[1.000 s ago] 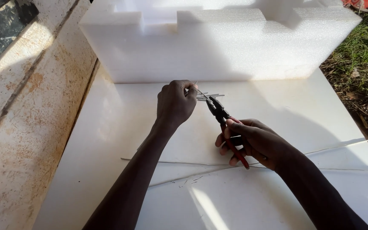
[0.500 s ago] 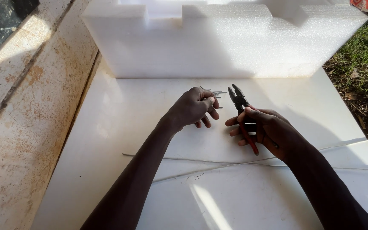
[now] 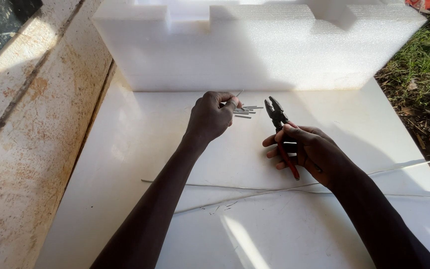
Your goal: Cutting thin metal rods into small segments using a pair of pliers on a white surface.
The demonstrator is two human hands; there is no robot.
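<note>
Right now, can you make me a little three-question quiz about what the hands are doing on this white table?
1. True or false: the right hand holds pliers.
2. What does the left hand pinch? A) a coin B) a short wire piece C) a leaf
3. Fill in: behind the white table stands a big white ____ block.

Key: 1 true. 2 B. 3 foam.

A smooth, faintly glossy white board (image 3: 125, 149) is seen under thin bare metal wire (image 3: 255, 188). Dark matt metal pliers (image 3: 278, 117) with red plastic-coated handles are held. White foam block (image 3: 255, 55) looks grainy, matt; the wall (image 3: 21, 129) rough, stained.
</note>
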